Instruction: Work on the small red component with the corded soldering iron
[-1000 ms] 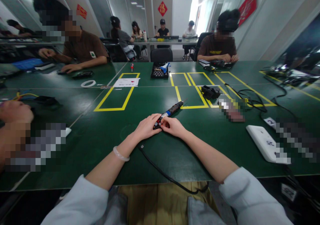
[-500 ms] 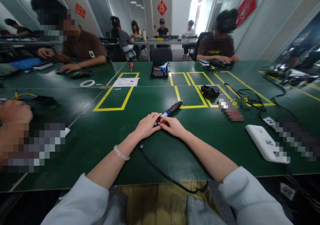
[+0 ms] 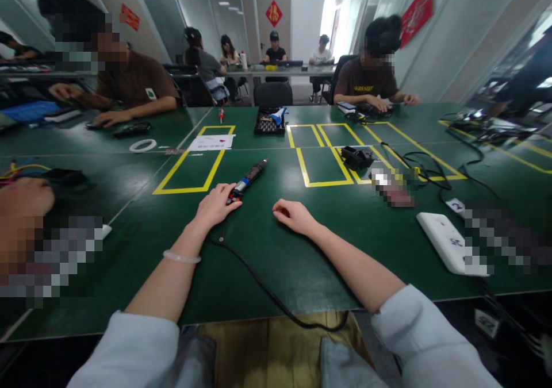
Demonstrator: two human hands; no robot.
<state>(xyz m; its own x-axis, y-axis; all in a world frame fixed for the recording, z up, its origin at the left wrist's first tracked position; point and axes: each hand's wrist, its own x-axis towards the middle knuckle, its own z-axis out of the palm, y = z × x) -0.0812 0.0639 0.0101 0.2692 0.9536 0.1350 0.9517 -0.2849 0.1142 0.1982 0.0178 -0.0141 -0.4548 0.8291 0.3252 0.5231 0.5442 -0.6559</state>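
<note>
My left hand (image 3: 217, 205) is wrapped round the near end of a dark pen-shaped tool (image 3: 251, 177) with a blue band. Its thin tip points away to the upper right, and a black cable (image 3: 267, 299) runs from near my wrist to the table's front edge. Small red parts show at my fingertips. To the right, apart from the tool, my right hand (image 3: 295, 215) rests on the green table (image 3: 241, 273) with its fingers curled together; whether something small is between them is hidden.
Ahead are a black parts tray (image 3: 269, 125), a white paper (image 3: 212, 142), a tape ring (image 3: 142, 146) and a black holder (image 3: 357, 157). A white power strip (image 3: 451, 244) lies right. Another person's hand (image 3: 28, 201) is at the left edge. People sit across the table.
My left hand has moved left with the tool. My right hand has come away from it, leaving a gap between the hands. The view has shifted slightly.
</note>
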